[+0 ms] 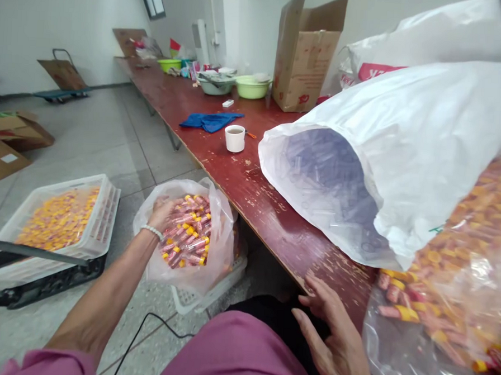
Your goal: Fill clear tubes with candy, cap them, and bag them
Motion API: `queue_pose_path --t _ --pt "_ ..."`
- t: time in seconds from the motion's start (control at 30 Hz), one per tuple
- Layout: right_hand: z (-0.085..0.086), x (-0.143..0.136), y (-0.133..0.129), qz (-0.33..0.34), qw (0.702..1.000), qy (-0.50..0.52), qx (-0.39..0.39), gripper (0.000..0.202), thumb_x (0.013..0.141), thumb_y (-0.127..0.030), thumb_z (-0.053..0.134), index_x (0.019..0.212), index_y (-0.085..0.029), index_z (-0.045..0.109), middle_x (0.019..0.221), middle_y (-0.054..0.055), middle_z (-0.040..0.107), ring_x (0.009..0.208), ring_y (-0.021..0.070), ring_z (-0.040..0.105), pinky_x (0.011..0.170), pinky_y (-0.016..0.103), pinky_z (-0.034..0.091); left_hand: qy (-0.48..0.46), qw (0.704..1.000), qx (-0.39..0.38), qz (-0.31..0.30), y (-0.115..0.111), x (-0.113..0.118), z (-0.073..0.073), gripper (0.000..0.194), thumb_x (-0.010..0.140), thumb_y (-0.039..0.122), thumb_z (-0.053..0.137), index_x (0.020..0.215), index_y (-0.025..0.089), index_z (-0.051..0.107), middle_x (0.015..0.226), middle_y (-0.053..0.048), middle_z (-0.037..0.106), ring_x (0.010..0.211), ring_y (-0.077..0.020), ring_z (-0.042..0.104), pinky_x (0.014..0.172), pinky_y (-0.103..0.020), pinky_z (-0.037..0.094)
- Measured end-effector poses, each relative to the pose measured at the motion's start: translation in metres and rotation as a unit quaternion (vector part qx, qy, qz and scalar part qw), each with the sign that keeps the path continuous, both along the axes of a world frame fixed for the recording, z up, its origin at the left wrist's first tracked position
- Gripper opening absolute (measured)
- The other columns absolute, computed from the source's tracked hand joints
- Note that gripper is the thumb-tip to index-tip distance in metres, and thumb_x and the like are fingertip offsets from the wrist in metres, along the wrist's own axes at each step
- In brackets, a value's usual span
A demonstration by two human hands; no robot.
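At about eight o'clock, beside the table (250, 193): left hand (162, 212) plunged into a clear bag (214, 247) of small red tubes (187, 229) with yellow caps, fingers curled among them, exact grip hard to tell. At five o'clock, right hand (335, 337) open, fingers spread, empty, resting at the table edge just beside another clear bag of tubes (447, 287). At two o'clock, large white sack (404, 145), mouth gaping. At nine o'clock, white crate (102, 213) on the floor. At twelve o'clock, white cup (234, 138).

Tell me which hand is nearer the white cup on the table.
Left. The left hand reaches into the bag of tubes below the white cup; the right hand rests at the table edge, farther back.
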State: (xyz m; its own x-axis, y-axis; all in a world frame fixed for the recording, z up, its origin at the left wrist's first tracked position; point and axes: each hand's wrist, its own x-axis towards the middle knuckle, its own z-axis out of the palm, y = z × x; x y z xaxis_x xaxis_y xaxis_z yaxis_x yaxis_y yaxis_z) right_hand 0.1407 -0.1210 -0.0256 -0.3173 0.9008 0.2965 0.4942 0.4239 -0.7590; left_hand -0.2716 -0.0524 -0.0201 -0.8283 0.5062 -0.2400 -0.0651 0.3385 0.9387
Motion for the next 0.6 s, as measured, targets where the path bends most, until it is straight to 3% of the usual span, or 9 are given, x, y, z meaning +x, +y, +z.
queue_pose_path --t 0.1,0.2,0.33,0.43,0.5,0.53,0.6 --pt "0.001 0.002 -0.003 0.018 1.000 0.001 -0.010 0.042 0.086 -0.021 0.055 0.126 -0.025 0.046 0.123 0.010 0.052 0.085 0.0123 0.065 0.079 0.025 0.056 0.048 0.998 0.046 0.020 0.002 0.009 0.011 0.062 0.065 0.007 0.060 0.123 0.019 0.042 0.102 -0.006 0.061 0.057 -0.0089 0.058 0.050 -0.020 0.048" --pt "0.006 0.002 -0.007 0.038 0.999 0.010 -0.027 0.039 0.085 -0.017 0.053 0.123 -0.024 0.049 0.117 0.009 0.056 0.084 0.0121 0.064 0.080 0.026 0.055 0.178 0.976 0.123 -0.040 0.009 0.048 0.032 0.057 0.064 0.009 0.065 0.116 0.024 0.051 0.113 -0.001 0.059 0.068 -0.0081 0.058 0.060 -0.019 0.049" --pt "0.015 0.001 -0.011 0.024 0.999 0.008 -0.030 0.038 0.084 -0.015 0.053 0.121 -0.024 0.051 0.108 0.007 0.061 0.085 0.0136 0.063 0.083 0.029 0.053 0.303 0.881 0.237 -0.275 0.026 0.150 0.056 0.020 0.080 0.020 0.053 0.099 0.020 0.061 0.096 0.000 0.065 0.085 -0.0134 0.060 0.080 -0.025 0.049" --pt "0.021 0.009 -0.017 0.009 1.000 0.010 -0.020 0.038 0.083 -0.013 0.053 0.120 -0.024 0.051 0.102 0.006 0.063 0.084 0.0135 0.063 0.077 0.026 0.054 0.365 0.754 0.208 -0.504 0.052 0.240 0.054 0.025 0.081 0.011 0.044 0.095 0.018 0.063 0.097 -0.004 0.067 0.089 -0.0150 0.060 0.084 -0.027 0.048" --pt "0.023 0.019 -0.023 -0.001 1.000 0.012 -0.004 0.038 0.083 -0.012 0.053 0.119 -0.024 0.051 0.101 0.006 0.064 0.083 0.0132 0.063 0.074 0.024 0.054 0.449 0.687 0.155 -0.550 0.075 0.288 0.044 0.030 0.077 0.005 0.044 0.098 0.016 0.063 0.101 -0.007 0.065 0.098 -0.0183 0.057 0.091 -0.030 0.044" --pt "0.024 0.026 -0.027 -0.011 1.000 0.011 0.005 0.039 0.082 -0.012 0.054 0.119 -0.024 0.052 0.101 0.005 0.064 0.082 0.0131 0.064 0.074 0.024 0.054 0.483 0.669 0.126 -0.550 0.086 0.306 0.038 0.030 0.076 0.006 0.045 0.099 0.015 0.062 0.103 -0.009 0.064 0.100 -0.0208 0.054 0.091 -0.032 0.044" --pt "0.024 0.040 -0.032 -0.041 0.999 0.005 0.020 0.038 0.082 -0.012 0.055 0.119 -0.024 0.052 0.100 0.005 0.065 0.081 0.0126 0.065 0.073 0.023 0.054 0.517 0.663 0.094 -0.533 0.105 0.328 0.029 0.032 0.075 0.008 0.046 0.102 0.013 0.061 0.108 -0.013 0.060 0.105 -0.0265 0.050 0.089 -0.038 0.042"
